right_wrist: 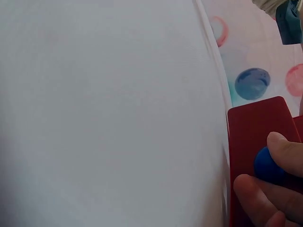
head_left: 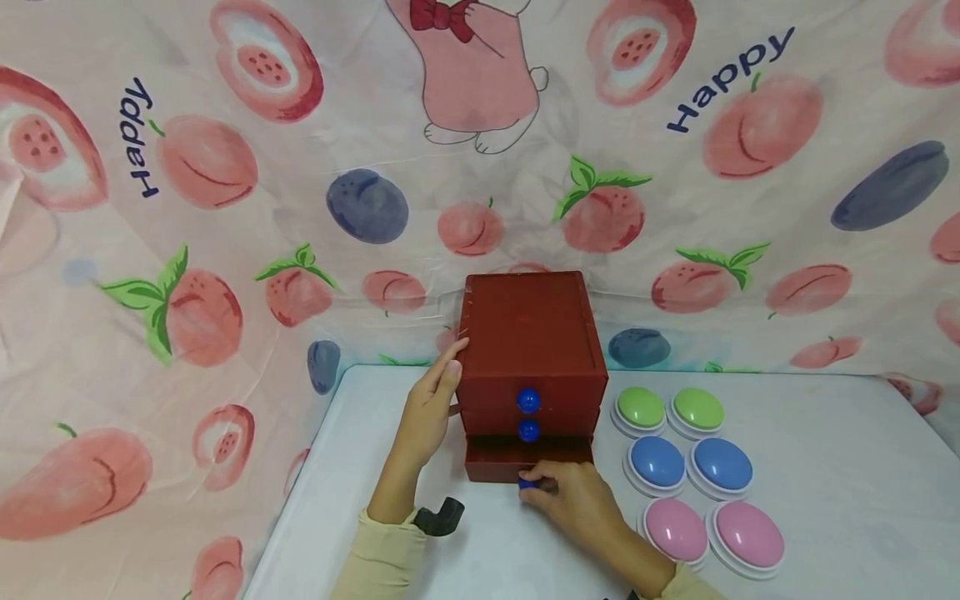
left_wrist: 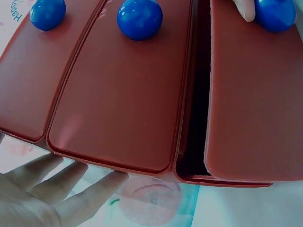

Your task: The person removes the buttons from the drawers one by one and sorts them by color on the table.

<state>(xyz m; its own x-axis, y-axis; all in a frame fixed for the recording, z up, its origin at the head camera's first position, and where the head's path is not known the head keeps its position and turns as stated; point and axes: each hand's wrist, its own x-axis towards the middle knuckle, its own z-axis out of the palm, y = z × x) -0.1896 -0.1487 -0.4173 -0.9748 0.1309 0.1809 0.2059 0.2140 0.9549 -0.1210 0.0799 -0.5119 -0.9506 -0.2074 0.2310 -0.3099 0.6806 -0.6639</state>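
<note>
A dark red box of three drawers stands against the patterned cloth, each drawer with a round blue knob. The bottom drawer is pulled partway out, with a dark gap behind its front; the upper two sit closed. My right hand pinches the bottom drawer's blue knob between thumb and fingers. My left hand rests along the box's left side, fingers straight, with the fingertips right at its edge in the left wrist view.
To the right of the box are push buttons in pairs: green, blue and pink, all with white bases. A white table lies under everything. Behind hangs a fruit-patterned cloth.
</note>
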